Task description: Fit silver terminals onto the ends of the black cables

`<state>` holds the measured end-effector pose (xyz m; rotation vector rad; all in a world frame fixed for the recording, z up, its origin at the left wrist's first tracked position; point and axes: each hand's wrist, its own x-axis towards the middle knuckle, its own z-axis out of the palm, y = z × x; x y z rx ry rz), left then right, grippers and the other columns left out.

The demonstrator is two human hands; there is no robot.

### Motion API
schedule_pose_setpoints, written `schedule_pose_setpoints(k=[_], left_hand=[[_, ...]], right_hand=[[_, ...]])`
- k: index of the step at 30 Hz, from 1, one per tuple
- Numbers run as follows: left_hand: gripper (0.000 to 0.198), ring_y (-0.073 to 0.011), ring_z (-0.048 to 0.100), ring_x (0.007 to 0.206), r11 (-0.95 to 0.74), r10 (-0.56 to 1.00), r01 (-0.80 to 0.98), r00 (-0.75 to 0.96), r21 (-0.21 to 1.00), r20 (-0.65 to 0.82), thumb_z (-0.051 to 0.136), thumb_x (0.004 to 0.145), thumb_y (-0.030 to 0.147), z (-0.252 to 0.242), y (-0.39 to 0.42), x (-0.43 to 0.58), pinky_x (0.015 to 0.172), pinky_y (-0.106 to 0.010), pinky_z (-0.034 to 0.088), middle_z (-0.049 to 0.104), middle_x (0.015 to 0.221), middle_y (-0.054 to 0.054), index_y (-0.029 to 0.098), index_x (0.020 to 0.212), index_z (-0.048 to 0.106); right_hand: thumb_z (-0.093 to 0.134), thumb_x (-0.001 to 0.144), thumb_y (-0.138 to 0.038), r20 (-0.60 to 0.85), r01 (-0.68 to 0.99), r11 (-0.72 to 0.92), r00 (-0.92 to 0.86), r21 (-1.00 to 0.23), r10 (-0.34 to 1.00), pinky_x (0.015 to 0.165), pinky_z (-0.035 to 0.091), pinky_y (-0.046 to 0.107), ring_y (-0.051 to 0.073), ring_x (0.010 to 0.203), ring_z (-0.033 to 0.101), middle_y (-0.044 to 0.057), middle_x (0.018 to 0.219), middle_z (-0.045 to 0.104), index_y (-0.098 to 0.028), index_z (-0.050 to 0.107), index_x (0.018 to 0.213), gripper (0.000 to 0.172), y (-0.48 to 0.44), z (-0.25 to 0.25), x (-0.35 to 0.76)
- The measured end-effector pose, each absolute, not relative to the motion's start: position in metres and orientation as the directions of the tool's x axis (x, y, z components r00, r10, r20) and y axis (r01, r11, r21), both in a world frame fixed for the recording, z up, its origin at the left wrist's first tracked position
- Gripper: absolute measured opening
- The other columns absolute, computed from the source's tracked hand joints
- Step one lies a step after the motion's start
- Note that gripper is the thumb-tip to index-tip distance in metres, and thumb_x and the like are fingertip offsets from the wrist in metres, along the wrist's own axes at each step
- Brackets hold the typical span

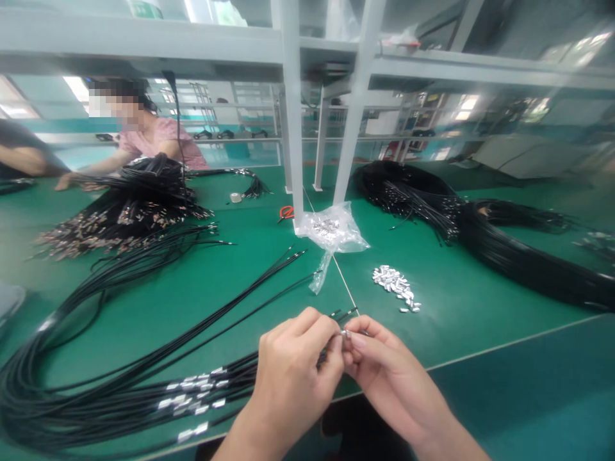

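Note:
Near the table's front edge my two hands meet, fingertips together. My left hand (298, 358) is closed around the end of a black cable, its fingers pinching close to the tip. In my right hand (384, 368), thumb and forefinger pinch a small silver metal sleeve (344, 334) against that cable end. Fingers cover part of the sleeve, so how far it sits on the cable cannot be seen. Left of my hands lies a bundle of black cables (230, 371), several carrying silver sleeves (192, 390). Beyond my right hand is a loose pile of silver sleeves (394, 287).
A clear plastic bag (336, 230) of metal pieces lies by the white shelf posts (292, 128), beside orange-handled tool grips (287, 212). Large black cable bundles (144, 198) sit at far left, and coiled cables (519, 256) at right. A person in pink (161, 137) works across the table.

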<state>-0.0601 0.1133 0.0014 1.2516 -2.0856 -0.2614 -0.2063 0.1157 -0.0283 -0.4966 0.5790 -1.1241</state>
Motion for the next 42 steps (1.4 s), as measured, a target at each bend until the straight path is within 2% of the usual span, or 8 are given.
schedule_pose_setpoints(k=[14, 18, 22, 24, 26, 31, 37, 42], left_hand=[[0.017, -0.0107, 0.049, 0.06, 0.578, -0.778, -0.697, -0.312, 0.425, 0.546, 0.048, 0.083, 0.015, -0.004, 0.112, -0.061, 0.056, -0.023, 0.035, 0.053, 0.067, 0.001, 0.019, 0.07, 0.058], [0.018, -0.0108, 0.048, 0.061, 0.572, -0.796, -0.698, -0.344, 0.432, 0.498, 0.046, 0.085, 0.017, -0.004, 0.112, -0.059, 0.057, -0.024, 0.034, 0.053, 0.07, 0.002, 0.02, 0.071, 0.056], [0.017, -0.011, 0.048, 0.063, 0.525, -0.848, -0.717, -0.394, 0.458, 0.356, 0.043, 0.088, 0.02, 0.002, 0.111, -0.056, 0.058, -0.024, 0.034, 0.052, 0.075, 0.003, 0.023, 0.076, 0.056], [0.014, -0.0107, 0.049, 0.066, 0.474, -0.88, -0.707, -0.403, 0.525, 0.252, 0.043, 0.088, 0.02, 0.006, 0.11, -0.053, 0.06, -0.023, 0.035, 0.053, 0.079, 0.004, 0.024, 0.08, 0.054], [0.012, -0.0099, 0.051, 0.073, 0.417, -0.898, -0.672, -0.408, 0.612, 0.164, 0.044, 0.087, 0.016, 0.009, 0.109, -0.05, 0.063, -0.022, 0.037, 0.054, 0.085, 0.005, 0.025, 0.086, 0.052], [0.032, -0.0069, 0.055, 0.081, 0.302, -0.922, -0.589, -0.379, 0.749, 0.074, 0.047, 0.082, 0.008, 0.01, 0.108, -0.046, 0.073, -0.018, 0.039, 0.058, 0.089, 0.009, 0.031, 0.105, 0.046], [0.031, -0.0062, 0.056, 0.08, 0.276, -0.935, -0.564, -0.344, 0.779, 0.083, 0.05, 0.081, 0.01, 0.006, 0.107, -0.042, 0.074, -0.017, 0.04, 0.059, 0.088, 0.01, 0.031, 0.103, 0.047], [0.009, -0.0076, 0.052, 0.07, 0.27, -0.951, -0.684, -0.298, 0.678, 0.079, 0.055, 0.081, 0.017, 0.002, 0.105, -0.031, 0.063, -0.02, 0.036, 0.057, 0.076, 0.01, 0.026, 0.079, 0.054]], right_hand=[[0.066, 0.076, -0.012, -0.207, 0.713, 0.428, 0.379, -0.555, -0.902, 0.065, 0.045, 0.019, 0.006, 0.064, 0.053, 0.001, 0.072, 0.057, -0.013, 0.062, 0.078, 0.004, 0.118, -0.025, -0.206], [0.067, 0.075, -0.015, -0.179, 0.679, 0.379, 0.348, -0.629, -0.92, 0.066, 0.043, 0.02, 0.007, 0.065, 0.053, 0.0, 0.073, 0.058, -0.014, 0.061, 0.079, 0.008, 0.118, -0.025, -0.207], [0.07, 0.074, -0.025, -0.102, 0.391, 0.167, 0.181, -0.905, -0.978, 0.068, 0.044, 0.022, 0.01, 0.069, 0.055, 0.001, 0.073, 0.061, -0.016, 0.062, 0.081, 0.014, 0.118, -0.023, -0.21], [0.069, 0.075, -0.029, -0.079, 0.206, 0.104, 0.126, -0.973, -0.989, 0.069, 0.044, 0.024, 0.012, 0.07, 0.056, 0.001, 0.073, 0.062, -0.017, 0.063, 0.082, 0.016, 0.117, -0.021, -0.212], [0.067, 0.076, -0.031, -0.075, 0.104, 0.087, 0.12, -0.991, -0.99, 0.067, 0.044, 0.024, 0.012, 0.07, 0.056, 0.001, 0.073, 0.062, -0.017, 0.062, 0.082, 0.016, 0.117, -0.018, -0.214], [0.065, 0.076, -0.032, -0.112, -0.009, 0.113, 0.214, -0.994, -0.97, 0.064, 0.043, 0.024, 0.013, 0.067, 0.055, 0.0, 0.069, 0.06, -0.017, 0.061, 0.081, 0.017, 0.113, -0.014, -0.216], [0.06, 0.079, -0.032, -0.065, -0.141, 0.039, 0.191, -0.989, -0.979, 0.068, 0.044, 0.025, 0.014, 0.072, 0.056, 0.0, 0.073, 0.061, -0.018, 0.061, 0.082, 0.015, 0.111, -0.013, -0.213], [0.058, 0.08, -0.033, -0.034, -0.225, -0.002, 0.154, -0.974, -0.987, 0.066, 0.043, 0.024, 0.014, 0.071, 0.055, -0.001, 0.072, 0.061, -0.019, 0.062, 0.081, 0.014, 0.113, -0.013, -0.212]])
